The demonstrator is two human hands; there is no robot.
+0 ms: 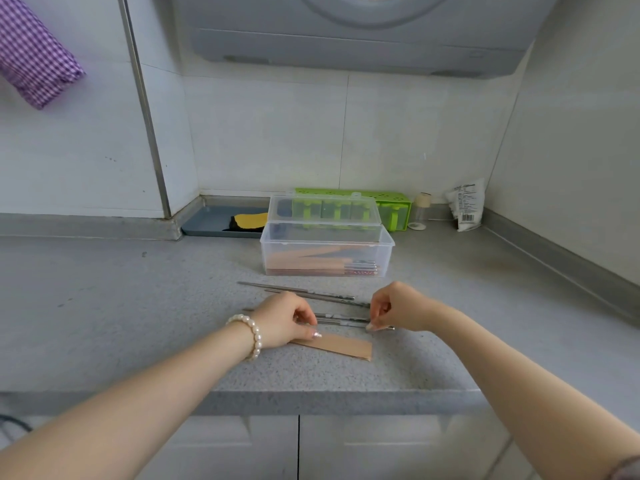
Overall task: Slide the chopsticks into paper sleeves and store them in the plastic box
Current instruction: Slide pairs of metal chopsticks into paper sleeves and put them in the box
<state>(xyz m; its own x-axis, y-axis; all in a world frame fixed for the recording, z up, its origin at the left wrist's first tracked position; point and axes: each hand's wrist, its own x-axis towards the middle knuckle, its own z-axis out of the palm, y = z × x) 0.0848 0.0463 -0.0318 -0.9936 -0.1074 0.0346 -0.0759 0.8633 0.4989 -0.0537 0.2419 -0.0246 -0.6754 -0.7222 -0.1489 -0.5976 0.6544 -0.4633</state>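
Speckled grey stone makes up the counter, matte and slightly grainy, with a rounded front edge. Two thin metal chopsticks lie on it side by side, their long axis running left to right and dipping a little toward the right. The left hand, with a pearl bracelet on its wrist, curls its fingers over the left part of this pair, while the right hand pinches the pair's right ends between thumb and fingertips. Just in front of them a flat tan paper sleeve, a long narrow strip, lies along nearly the same line, its left end under the left hand. A second pair of chopsticks, smooth and silver with patterned ends toward the right, rests untouched a little farther back, also running left to right. Behind that stands the plastic box, clear and rectangular with its hinged lid tipped up; several sleeved chopsticks lie lengthwise inside, their metal ends pointing right. A green plastic holder sits against the tiled wall behind the box.
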